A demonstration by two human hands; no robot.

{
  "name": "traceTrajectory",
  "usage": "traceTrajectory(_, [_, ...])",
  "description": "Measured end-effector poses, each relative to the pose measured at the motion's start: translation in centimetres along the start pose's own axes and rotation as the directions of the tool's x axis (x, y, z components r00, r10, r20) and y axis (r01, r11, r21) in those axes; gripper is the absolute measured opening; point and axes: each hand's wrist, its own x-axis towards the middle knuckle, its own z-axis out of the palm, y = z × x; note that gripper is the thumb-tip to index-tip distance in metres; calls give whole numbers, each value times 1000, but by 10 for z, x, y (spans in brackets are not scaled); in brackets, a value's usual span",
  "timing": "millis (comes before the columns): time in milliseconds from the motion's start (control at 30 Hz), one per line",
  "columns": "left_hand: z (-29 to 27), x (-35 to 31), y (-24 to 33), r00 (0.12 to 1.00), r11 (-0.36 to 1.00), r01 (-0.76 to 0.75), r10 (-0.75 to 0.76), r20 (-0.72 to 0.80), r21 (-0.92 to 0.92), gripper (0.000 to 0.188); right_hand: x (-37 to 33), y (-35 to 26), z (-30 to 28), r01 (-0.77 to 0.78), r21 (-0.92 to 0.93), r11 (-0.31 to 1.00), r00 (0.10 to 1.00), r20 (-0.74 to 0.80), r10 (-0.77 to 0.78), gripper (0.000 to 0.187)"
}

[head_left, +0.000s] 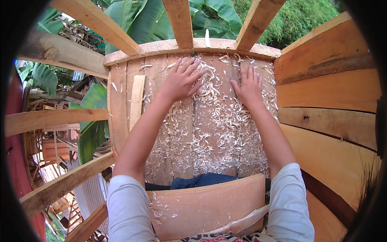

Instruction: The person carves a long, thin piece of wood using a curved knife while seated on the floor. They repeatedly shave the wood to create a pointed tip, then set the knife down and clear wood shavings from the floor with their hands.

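Pale, curled wood shavings lie strewn over a plank floor. My left hand rests palm down near the far edge, its fingers spread among the shavings. To its right, my right hand also lies flat with the thumb held apart. Neither hand holds anything. Closest to me a wide wooden board lies across my lap, a few shavings on its left part and a peeled, rough strip along its near edge. Dark blue cloth shows just beyond the board.
A narrow wood strip lies left of my left forearm. A raised beam borders the far edge, with upright posts rising from it. Plank walling closes the right side. Slanting rails stand at left, with banana leaves outside.
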Motion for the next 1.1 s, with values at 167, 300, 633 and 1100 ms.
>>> traceTrajectory(167, [13, 2, 4, 985, 981, 171, -167, -53, 86, 47, -13, -2, -7, 171, -33, 985, 984, 45, -170, 76])
traceTrajectory(300, [-8, -11, 21, 982, 981, -182, 185, 43, -69, 54, -29, 4, -11, 290, -32, 956, 954, 91, -286, 82])
traceTrajectory(633, [-28, -42, 3, 972, 979, -205, 205, 115, -5, 61, -44, 13, -2, 370, -8, 929, 929, -27, -370, 90])
traceTrajectory(1100, [-2, 9, 30, 975, 992, 80, -98, 199, 99, 67, -44, 11, -6, 325, 62, 944, 945, -67, -321, 80])
